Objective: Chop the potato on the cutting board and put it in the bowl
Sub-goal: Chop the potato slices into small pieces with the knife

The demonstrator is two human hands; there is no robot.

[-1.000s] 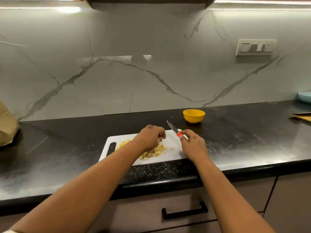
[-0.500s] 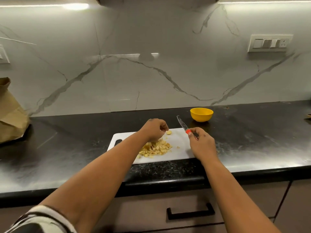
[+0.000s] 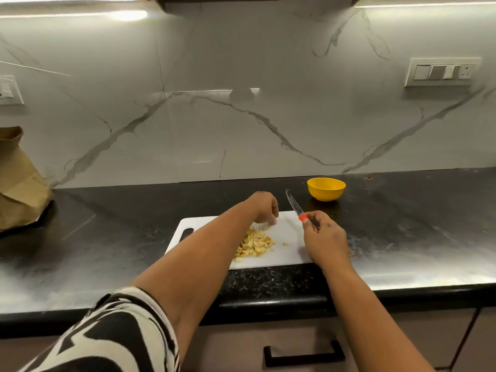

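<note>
- One camera only, so no second view is sharing any of the scene.
- It is sitting on the person's head, looking forward and down across the counter [image 3: 402, 237] toward the wall [image 3: 241, 116].
- Both forearms are reaching away from it; the cutting board [image 3: 287, 253] is lying near, at centre.
- The wide lens is taking in the bag [image 3: 18, 181] far left and the switch plate [image 3: 442, 71] far right.

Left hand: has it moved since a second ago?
Yes. The left hand has shifted from over the potato pile toward the far edge of the cutting board, fingertips on one piece.
</note>
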